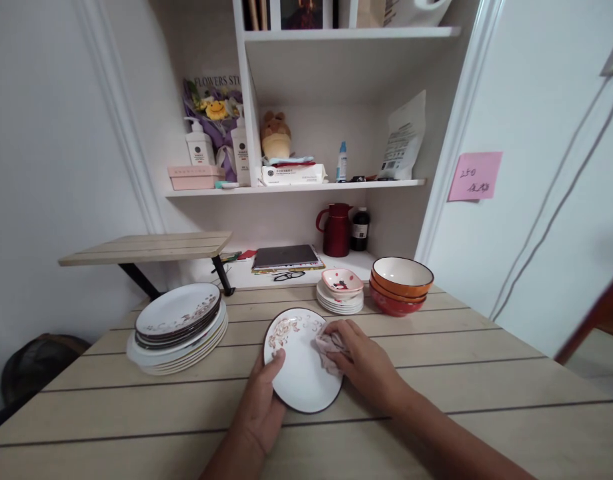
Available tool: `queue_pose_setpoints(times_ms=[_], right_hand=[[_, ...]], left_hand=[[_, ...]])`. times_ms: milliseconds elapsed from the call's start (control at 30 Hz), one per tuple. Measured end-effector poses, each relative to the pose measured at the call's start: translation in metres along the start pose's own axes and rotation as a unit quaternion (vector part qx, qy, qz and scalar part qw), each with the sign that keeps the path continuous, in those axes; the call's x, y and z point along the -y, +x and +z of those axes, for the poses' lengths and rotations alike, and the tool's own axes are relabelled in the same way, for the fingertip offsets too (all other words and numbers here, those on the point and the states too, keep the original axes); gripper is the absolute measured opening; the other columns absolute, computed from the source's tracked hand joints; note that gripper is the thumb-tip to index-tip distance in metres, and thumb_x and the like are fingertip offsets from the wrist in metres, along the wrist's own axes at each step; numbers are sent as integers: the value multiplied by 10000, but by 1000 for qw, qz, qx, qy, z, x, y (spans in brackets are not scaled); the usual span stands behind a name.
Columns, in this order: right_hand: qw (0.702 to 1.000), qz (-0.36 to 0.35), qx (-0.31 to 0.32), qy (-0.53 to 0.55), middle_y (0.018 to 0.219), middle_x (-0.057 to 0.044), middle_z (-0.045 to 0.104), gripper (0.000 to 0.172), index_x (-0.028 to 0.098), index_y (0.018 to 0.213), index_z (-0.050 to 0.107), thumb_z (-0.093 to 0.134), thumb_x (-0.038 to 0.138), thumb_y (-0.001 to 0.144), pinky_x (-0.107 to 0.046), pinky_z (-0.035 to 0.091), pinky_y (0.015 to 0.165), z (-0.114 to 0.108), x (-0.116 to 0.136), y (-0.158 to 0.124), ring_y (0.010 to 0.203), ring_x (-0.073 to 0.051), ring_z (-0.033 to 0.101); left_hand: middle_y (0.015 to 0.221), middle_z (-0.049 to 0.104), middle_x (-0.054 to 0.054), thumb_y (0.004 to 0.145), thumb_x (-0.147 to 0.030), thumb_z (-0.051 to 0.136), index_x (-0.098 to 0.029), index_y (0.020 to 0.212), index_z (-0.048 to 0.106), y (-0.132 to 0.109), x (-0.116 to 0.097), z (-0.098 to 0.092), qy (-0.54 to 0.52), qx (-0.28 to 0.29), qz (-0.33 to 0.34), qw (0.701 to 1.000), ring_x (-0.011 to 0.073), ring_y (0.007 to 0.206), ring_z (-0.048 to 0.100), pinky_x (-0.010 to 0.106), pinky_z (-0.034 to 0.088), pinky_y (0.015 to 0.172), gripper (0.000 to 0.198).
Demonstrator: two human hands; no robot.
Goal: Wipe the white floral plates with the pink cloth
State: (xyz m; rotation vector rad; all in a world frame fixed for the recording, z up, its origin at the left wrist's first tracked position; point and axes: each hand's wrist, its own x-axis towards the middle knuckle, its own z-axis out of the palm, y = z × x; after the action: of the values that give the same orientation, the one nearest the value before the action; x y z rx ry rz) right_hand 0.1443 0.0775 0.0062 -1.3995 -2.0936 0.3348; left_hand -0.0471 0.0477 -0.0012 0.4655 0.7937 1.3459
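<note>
A white plate (303, 373) with a dark rim and brown floral print is tilted toward me above the table. My left hand (263, 400) grips its left edge, thumb on the face and fingers behind. In my right hand (361, 360) is a bunched, pale pinkish cloth (329, 347), pressed against the plate's right side. Beyond the plate, a small square dish (341, 281) with a red pattern sits on a stack of small white plates (339, 305). To the left stands a stack of larger plates (181, 320), the top ones dark-rimmed and floral.
Nested orange and red bowls (401, 287) stand at the right rear of the wooden table (466, 380). A raised wooden stand (146, 247) overhangs the left rear. Behind are glasses (289, 275), a laptop (286, 256), a red jug (337, 230) and a dark bottle (360, 230).
</note>
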Motion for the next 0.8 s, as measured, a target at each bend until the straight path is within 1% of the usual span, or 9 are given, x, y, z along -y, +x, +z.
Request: queue_pose_setpoints(times_ms=[133,233,333,467,633,800], right_hand=[[1000,-4,-10,4,1180,-29,558,354,284,1176,504,526,181,838,-295,435,826,0,-1,0,951,-176,589],[1000,-7,-7,-23,1194,-30,551,356,303,1202,521,501,194,863,-292,442,806,-2,2,-1,973,-181,587],[997,-10,12,-72,1153,-36,572,355,310,1193,555,481,180,871,-282,443,773,-7,7,-1,989,-192,583],[990,-25,58,-125,1099,-52,594,326,285,1140,600,484,171,858,-268,439,739,-12,12,-3,983,-200,584],[978,-94,116,-145,1056,-51,613,332,246,1081,614,611,180,755,-279,435,745,-13,13,-3,948,-217,583],[968,-161,126,-148,1023,-51,611,288,253,1046,619,590,175,771,-274,428,704,-10,15,-6,897,-205,572]], left_hand=[[1180,678,164,718,-218,721,-169,1344,497,-1,0,0,0,5,7,1000,307,1043,653,433,502,927,666],[1181,679,161,729,-210,708,-175,1358,481,-2,-1,2,5,7,3,1000,302,1048,651,430,498,932,669],[1177,680,163,730,-204,704,-178,1376,457,-3,-2,3,6,6,0,1000,302,1046,651,429,496,931,692],[1176,682,158,733,-213,702,-189,1378,453,-3,-2,2,5,15,-5,1000,301,1039,654,430,494,928,691],[1111,707,166,717,-209,711,-166,1346,496,-4,-2,3,10,-7,-12,1000,313,1001,667,449,498,910,666],[1027,733,164,724,-212,705,-140,1319,523,-2,-2,2,22,-7,-20,1000,311,967,677,444,501,896,627]])
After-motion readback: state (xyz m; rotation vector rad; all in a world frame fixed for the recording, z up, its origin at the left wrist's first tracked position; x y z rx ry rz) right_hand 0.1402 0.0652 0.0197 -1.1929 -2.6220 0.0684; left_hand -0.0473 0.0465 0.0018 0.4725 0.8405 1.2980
